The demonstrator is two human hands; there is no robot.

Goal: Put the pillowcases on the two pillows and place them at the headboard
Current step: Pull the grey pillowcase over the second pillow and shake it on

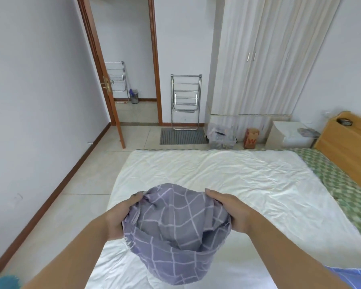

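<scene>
Pillowcase: you hold the purple-grey checked cotton pillowcase [175,224] bunched up above the near edge of the white quilted bed cover [227,176], its mouth turned towards you.
Left hand: your left hand [121,217] grips the left rim, fingers curled into the gathered cloth.
Right hand: your right hand [231,213] grips the right rim the same way, thumb on top.
Inside the case: only sagging fabric shows in the opening; I can't tell whether a pillow is in it.
Pillows: none is clearly in view, so you would have to find one before stuffing.
Risk, slipping: the bunched folds may slide out of one grip as you stretch the mouth, collapsing the opening.
Risk, twisting: gathered unevenly, the case could go on skewed, leaving corners empty.
Headboard: the light wooden headboard [346,140] stands far right, well apart from your hands.
Other containers: a clear plastic bin [221,136] holding indistinct items sits by the pale striped wardrobe [265,59].
</scene>
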